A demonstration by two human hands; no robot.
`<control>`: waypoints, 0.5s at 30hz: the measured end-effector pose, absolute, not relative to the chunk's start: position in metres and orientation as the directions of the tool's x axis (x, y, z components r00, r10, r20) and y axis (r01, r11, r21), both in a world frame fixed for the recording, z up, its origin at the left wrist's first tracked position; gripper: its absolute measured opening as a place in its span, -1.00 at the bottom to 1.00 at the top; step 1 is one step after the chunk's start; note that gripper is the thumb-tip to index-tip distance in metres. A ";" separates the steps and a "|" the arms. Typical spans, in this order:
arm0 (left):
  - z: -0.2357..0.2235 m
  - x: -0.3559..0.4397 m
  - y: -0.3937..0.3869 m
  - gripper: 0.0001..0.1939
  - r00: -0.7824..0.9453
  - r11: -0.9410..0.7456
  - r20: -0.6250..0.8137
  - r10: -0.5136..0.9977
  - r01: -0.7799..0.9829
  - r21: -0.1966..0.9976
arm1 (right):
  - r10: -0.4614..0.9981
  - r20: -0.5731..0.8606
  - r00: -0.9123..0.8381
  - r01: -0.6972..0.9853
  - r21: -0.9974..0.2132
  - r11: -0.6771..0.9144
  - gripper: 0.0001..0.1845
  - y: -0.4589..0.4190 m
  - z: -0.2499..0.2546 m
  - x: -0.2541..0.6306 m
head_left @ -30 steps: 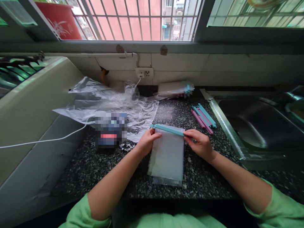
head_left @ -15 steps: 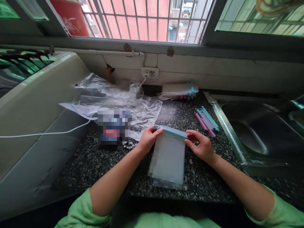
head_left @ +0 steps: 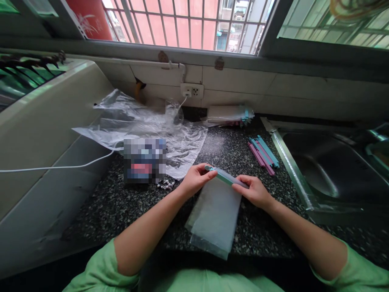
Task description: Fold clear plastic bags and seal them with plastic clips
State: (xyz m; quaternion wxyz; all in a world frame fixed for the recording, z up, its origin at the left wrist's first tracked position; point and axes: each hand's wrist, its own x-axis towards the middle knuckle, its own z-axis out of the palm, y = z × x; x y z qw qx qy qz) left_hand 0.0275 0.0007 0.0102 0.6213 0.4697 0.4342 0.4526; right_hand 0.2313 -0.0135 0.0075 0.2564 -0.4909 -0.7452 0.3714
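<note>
left hand [head_left: 199, 179]: you pinch the teal strip's [head_left: 224, 177] left end | right hand [head_left: 255, 192]: you pinch its right end | clear bags [head_left: 217, 217]: beneath the strip, lower corner near the bench's [head_left: 267, 239] front edge | risk: uneven pinching could let layers slide askew

Smooth clear plastic over a dark, speckled, stone-like desk [head_left: 261, 239].
The bags [head_left: 215, 219] look like thin, smooth, slightly cloudy plastic; the teal strip [head_left: 224, 177] along their top edge looks like harder, smooth plastic with a soft sheen, and the loose strips [head_left: 268, 152] share that finish. A large clear sheet [head_left: 190, 142] is crinkled, glossy plastic film. The desk looks polished, catching a pale glare. The sink [head_left: 317, 174] is smooth, shiny grey metal. The wall tiles [head_left: 234, 83] look smooth with a dull gloss. The green sleeves [head_left: 107, 263] look like matt cloth. The window bars [head_left: 129, 21] look like metal.
</note>
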 end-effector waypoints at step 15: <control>0.005 0.024 0.002 -0.66 0.280 0.186 -0.145 0.949 -0.127 0.974 | 0.945 0.106 -0.310 0.503 -0.825 0.258 -0.71 -0.012 0.006 0.233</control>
